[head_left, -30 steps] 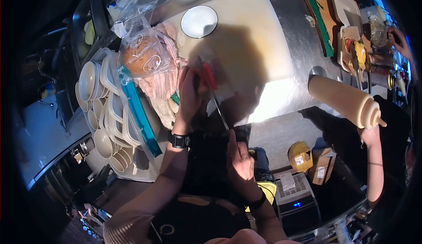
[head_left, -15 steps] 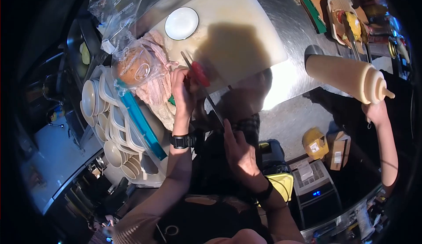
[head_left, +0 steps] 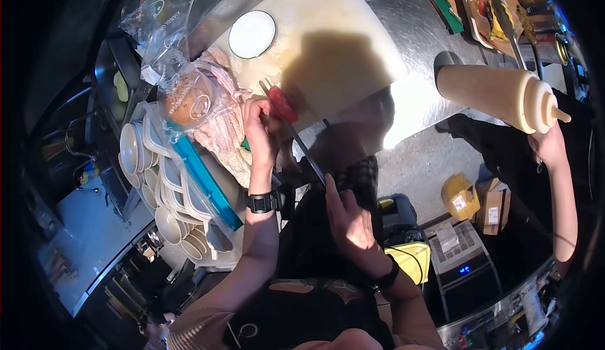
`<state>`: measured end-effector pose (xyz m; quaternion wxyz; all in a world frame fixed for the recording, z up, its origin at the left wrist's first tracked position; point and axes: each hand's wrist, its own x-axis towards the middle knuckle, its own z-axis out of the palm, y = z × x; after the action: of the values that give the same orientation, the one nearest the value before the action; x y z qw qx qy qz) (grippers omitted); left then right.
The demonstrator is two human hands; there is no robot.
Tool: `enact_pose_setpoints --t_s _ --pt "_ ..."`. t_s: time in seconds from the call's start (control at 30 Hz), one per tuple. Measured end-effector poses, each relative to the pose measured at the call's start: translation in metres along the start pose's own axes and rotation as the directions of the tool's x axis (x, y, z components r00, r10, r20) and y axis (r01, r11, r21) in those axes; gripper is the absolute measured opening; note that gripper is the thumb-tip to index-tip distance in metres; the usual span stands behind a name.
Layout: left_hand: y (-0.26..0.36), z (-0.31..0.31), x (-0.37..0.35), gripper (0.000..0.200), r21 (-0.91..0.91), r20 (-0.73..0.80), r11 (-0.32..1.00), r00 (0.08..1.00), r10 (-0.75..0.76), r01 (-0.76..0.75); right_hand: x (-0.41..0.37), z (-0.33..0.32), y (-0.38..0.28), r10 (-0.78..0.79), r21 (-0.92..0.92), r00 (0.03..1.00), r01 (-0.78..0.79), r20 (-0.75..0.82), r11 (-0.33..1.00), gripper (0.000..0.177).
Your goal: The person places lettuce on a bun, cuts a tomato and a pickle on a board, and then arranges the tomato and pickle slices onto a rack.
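The long, thin grey metal blade [head_left: 302, 147] reaches over the near side of the white cutting board [head_left: 328, 9], probably stiff, light and sharp; best held at its near end, where the right hand [head_left: 350, 219] curls round it. The left hand [head_left: 259, 132] seems to pinch the rounded red piece [head_left: 283, 104], though shadow blurs this. The crumpled pink cloth [head_left: 220, 129] crowds its left; the round white dish with a dark rim [head_left: 252, 34] sits farther off.

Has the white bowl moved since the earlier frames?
No, no visible shift: the bowl sits by the same edge of the board. Its drift leftward in frame comes from the view turning.
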<state>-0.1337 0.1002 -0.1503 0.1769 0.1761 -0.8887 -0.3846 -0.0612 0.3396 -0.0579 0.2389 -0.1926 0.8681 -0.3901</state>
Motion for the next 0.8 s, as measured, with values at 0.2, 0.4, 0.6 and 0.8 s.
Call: enact_pose_setpoints --t_s 0.2,0.4,0.6,0.8 --pt "-0.006 -0.003 -0.001 0.005 -0.068 0.055 0.997 0.998 -0.034 0.037 0.008 0.006 0.001 -0.028 -0.005 0.999 0.028 -0.036 1.000 0.062" --pt "-0.003 0.001 0.000 0.006 -0.143 0.002 0.988 0.998 -0.067 0.066 0.015 0.007 0.000 -0.019 0.035 0.994 0.022 -0.105 0.999 0.052" --pt "-0.002 -0.003 0.001 0.016 -0.098 0.025 0.994 0.999 -0.034 0.037 0.004 0.002 0.000 0.022 0.000 0.998 -0.022 -0.064 1.000 0.053" --pt "-0.009 -0.006 -0.001 0.028 -0.048 0.067 0.998 0.997 -0.043 0.046 0.021 0.009 0.002 -0.007 0.033 0.994 0.011 -0.109 0.999 0.052"
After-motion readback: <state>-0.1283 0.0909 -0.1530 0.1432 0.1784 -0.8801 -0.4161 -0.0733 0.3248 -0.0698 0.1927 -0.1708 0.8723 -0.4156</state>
